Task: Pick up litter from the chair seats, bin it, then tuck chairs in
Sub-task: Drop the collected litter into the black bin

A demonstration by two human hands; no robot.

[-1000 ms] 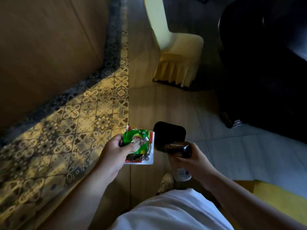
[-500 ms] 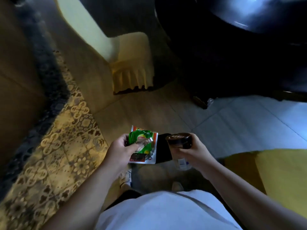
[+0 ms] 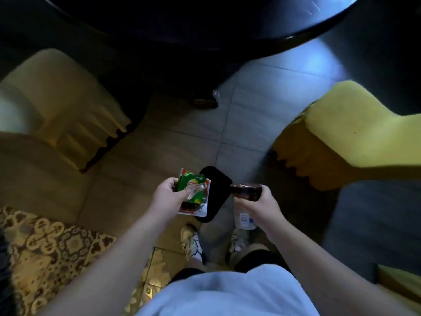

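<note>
Left hand (image 3: 167, 197) pinches green wrappers (image 3: 193, 190); right hand (image 3: 262, 205) grips a dark cup (image 3: 246, 192) between two covered chairs (image 3: 355, 133).

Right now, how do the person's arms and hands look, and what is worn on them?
Both forearms are bare: no sleeve, watch or glove shows. The left hand has long, glossy, pale nails; the right hand shows no ring. A white top covers the torso.

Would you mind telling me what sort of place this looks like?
Probably a banquet hall or restaurant dining room: chairs in pleated yellow covers, a large round dark table, and patterned carpet beside floor tiles.
</note>
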